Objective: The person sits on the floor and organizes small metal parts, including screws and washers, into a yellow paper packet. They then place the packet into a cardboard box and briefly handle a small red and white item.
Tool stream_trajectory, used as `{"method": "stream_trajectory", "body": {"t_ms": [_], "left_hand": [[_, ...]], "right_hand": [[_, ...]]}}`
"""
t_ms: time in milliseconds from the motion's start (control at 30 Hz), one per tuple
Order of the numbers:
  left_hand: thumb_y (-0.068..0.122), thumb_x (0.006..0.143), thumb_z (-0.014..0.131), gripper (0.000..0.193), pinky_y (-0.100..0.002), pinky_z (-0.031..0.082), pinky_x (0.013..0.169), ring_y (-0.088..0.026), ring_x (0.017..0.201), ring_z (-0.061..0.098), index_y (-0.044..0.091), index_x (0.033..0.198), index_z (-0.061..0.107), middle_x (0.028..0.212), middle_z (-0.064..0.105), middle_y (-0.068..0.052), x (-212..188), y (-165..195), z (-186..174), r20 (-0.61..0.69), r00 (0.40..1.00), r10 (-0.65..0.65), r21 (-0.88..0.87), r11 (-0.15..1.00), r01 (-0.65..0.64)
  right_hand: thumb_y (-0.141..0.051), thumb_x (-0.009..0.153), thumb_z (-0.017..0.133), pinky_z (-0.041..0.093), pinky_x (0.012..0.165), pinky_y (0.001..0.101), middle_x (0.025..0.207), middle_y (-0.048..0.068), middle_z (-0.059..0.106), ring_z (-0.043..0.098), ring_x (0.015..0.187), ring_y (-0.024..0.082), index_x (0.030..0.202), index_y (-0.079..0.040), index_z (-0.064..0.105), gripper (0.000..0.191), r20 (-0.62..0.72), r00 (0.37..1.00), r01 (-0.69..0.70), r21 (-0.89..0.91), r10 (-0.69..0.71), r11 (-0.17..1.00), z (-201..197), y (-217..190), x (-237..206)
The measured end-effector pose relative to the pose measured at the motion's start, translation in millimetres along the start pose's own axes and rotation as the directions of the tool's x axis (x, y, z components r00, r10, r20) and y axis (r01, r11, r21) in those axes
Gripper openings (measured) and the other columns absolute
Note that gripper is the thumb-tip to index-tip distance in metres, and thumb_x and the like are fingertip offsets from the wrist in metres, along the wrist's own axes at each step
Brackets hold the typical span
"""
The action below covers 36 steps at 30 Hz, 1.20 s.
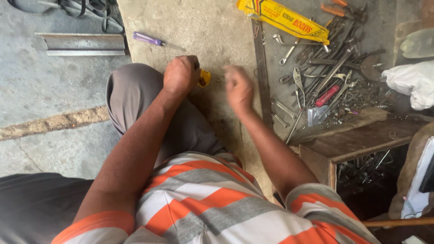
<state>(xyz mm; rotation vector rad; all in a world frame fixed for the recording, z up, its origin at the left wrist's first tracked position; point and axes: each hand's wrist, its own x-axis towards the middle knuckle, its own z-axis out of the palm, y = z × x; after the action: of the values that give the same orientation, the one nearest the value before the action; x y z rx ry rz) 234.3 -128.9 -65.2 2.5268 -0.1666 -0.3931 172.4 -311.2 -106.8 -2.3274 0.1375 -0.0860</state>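
My left hand (181,73) is closed in a fist above my raised knee and grips a small yellow object (204,77) that pokes out on its right side. My right hand (238,88) hovers a short way to the right of it, blurred, with fingers curled; I cannot tell whether it holds anything. Both hands are over the concrete slab (203,27).
A purple-handled screwdriver (151,40) lies on the slab ahead. To the right a pile of wrenches, pliers and a red-handled tool (326,96) covers the floor, with a yellow package (282,19), a white cloth (411,81) and a wooden box (357,144). A metal angle bar (83,44) lies at left.
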Motion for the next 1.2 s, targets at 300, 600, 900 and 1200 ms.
{"method": "stream_trajectory", "body": {"t_ms": [300, 600, 900, 1200], "left_hand": [[0.012, 0.087, 0.067, 0.013, -0.046, 0.058, 0.08, -0.037, 0.083, 0.073, 0.008, 0.093, 0.078, 0.092, 0.074, -0.019, -3.9, -5.5, 0.7, -0.089, 0.995, 0.033, -0.128, 0.991, -0.044], [0.013, 0.085, 0.068, 0.014, -0.047, 0.057, 0.082, -0.038, 0.086, 0.072, 0.006, 0.094, 0.077, 0.091, 0.074, -0.02, -5.3, -8.3, -4.2, -0.062, 0.996, 0.068, -0.202, 0.976, -0.079], [0.013, 0.088, 0.067, 0.015, -0.042, 0.059, 0.083, -0.031, 0.085, 0.075, 0.008, 0.098, 0.077, 0.093, 0.076, -0.015, -3.1, -4.9, -7.8, 0.026, 1.0, 0.007, -0.162, 0.987, -0.003], [0.014, 0.087, 0.069, 0.014, -0.043, 0.059, 0.084, -0.032, 0.086, 0.074, 0.009, 0.097, 0.077, 0.092, 0.076, -0.015, -5.1, -3.5, -12.8, 0.028, 0.999, 0.022, -0.17, 0.985, -0.017]], "right_hand": [[-0.007, 0.084, 0.079, 0.052, 0.085, 0.0449, 0.101, 0.012, 0.067, 0.063, 0.1, 0.036, 0.105, -0.009, 0.074, 0.022, 0.191, 0.941, 0.331, -0.342, -0.28, 0.88, -29.8, 25.0, 8.3], [-0.008, 0.081, 0.081, 0.051, 0.079, 0.0471, 0.096, 0.015, 0.065, 0.063, 0.095, 0.038, 0.09, -0.006, 0.066, 0.017, 0.183, 0.963, 0.25, -0.343, -0.197, 0.905, -19.5, 24.7, 15.9], [0.0, 0.079, 0.076, 0.053, 0.082, 0.0454, 0.096, 0.013, 0.065, 0.064, 0.095, 0.035, 0.104, -0.005, 0.072, 0.026, 0.259, 0.901, 0.42, -0.315, -0.349, 0.851, -9.7, 25.1, 18.7], [-0.002, 0.078, 0.079, 0.053, 0.081, 0.0487, 0.096, 0.016, 0.064, 0.064, 0.095, 0.038, 0.097, -0.003, 0.067, 0.023, 0.362, 0.895, 0.395, -0.363, -0.263, 0.844, -9.2, 19.5, 24.5]]}}
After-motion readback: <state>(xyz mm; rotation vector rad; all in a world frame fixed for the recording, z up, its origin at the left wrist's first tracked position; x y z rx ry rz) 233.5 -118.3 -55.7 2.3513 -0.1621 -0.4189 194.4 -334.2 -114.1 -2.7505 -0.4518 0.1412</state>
